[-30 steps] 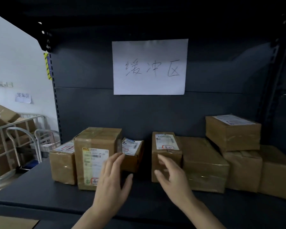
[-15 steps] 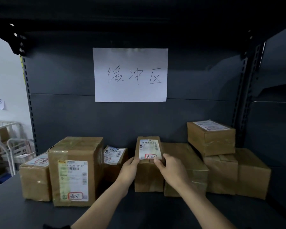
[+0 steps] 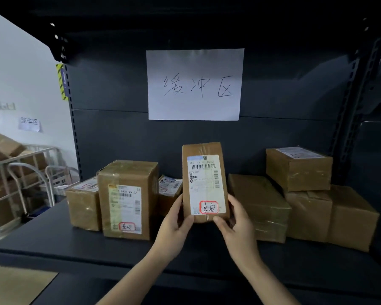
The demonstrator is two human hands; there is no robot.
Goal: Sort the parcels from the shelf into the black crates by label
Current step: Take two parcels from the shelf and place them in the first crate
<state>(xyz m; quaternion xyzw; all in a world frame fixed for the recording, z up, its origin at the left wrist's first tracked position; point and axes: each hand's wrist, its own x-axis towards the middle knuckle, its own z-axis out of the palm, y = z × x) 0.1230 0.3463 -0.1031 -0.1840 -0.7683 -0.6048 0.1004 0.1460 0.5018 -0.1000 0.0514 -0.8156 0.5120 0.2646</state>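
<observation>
A narrow brown parcel is held upright above the dark shelf, its white label with a barcode and a red-framed handwritten mark facing me. My left hand grips its lower left edge and my right hand grips its lower right edge. Behind it on the shelf stand more taped cardboard parcels: a tall one with a similar red-marked label, a small one at the left and a small one in the gap. No black crate is in view.
Right of my hands a large parcel lies beside a stack of three parcels. A paper sign hangs on the shelf's back panel. Left of the shelf stands a metal cage cart with boxes.
Both hands reached in from the front, closed on the narrow parcel, then lifted it off the shelf and tipped it upright so that its label faces me.
</observation>
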